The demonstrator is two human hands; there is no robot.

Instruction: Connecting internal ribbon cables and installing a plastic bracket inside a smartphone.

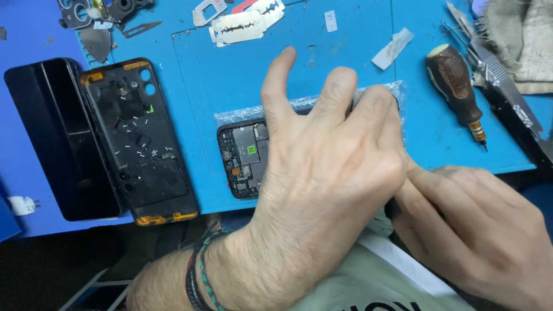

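Observation:
An opened phone [242, 158] with bare circuit parts lies in a clear plastic bag [253, 112] on the blue work mat [230, 69]. My left hand [322, 167] covers most of it, palm down, fingers spread and pressing on the phone's far edge. My right hand [466, 224] is at the phone's right near corner, fingers curled and pinched together behind the left hand. What it pinches is hidden.
A black back cover [138, 144] and a dark screen panel [52, 138] lie at the left. Razor blades [245, 23] lie at the top. A brown-handled screwdriver [458, 89], metal tweezers [489, 69] and a cloth [524, 34] lie at the right.

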